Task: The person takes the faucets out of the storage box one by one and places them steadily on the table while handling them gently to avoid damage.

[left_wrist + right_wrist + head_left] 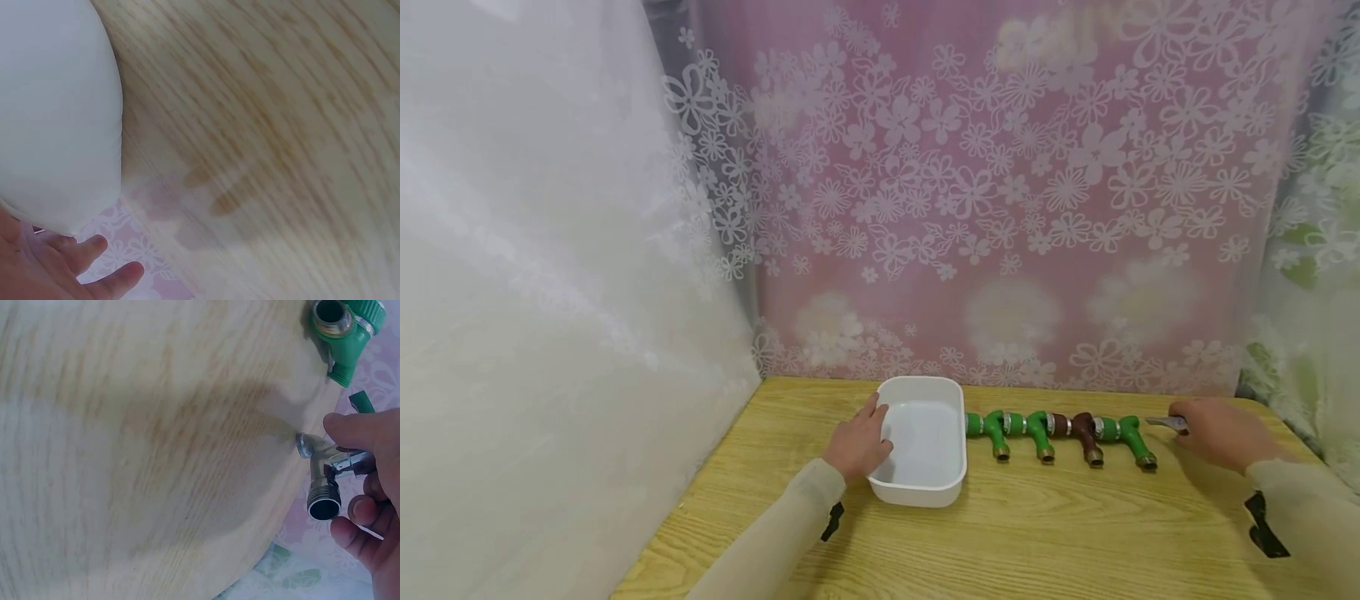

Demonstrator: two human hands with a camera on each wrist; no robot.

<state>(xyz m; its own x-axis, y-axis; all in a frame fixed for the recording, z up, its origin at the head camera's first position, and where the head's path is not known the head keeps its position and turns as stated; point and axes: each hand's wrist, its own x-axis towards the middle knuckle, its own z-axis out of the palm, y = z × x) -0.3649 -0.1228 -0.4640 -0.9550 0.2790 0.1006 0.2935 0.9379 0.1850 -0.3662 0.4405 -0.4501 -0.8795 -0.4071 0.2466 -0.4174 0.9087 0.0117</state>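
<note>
A white rectangular basin (917, 497) stands on the wooden table. My left hand (857, 446) grips its left rim, with some fingers over the edge; in the left wrist view two fingers (119, 279) stick out past the basin's outer wall. My right hand (1221, 433) holds a silver metal faucet (320, 465) at the right end of a row of taps. The faucet's threaded open end faces the camera in the right wrist view, and a green lever (360, 402) shows beside the thumb. The palm side of the grip is partly hidden.
Right of the basin, several taps lie in a line: green ones (996, 433) and a brown one (1084, 437). The wooden table (1037, 542) ends at a pink flowered curtain (1000, 208). White sheeting (550, 292) hangs at left, a green-patterned curtain (1315, 333) at right.
</note>
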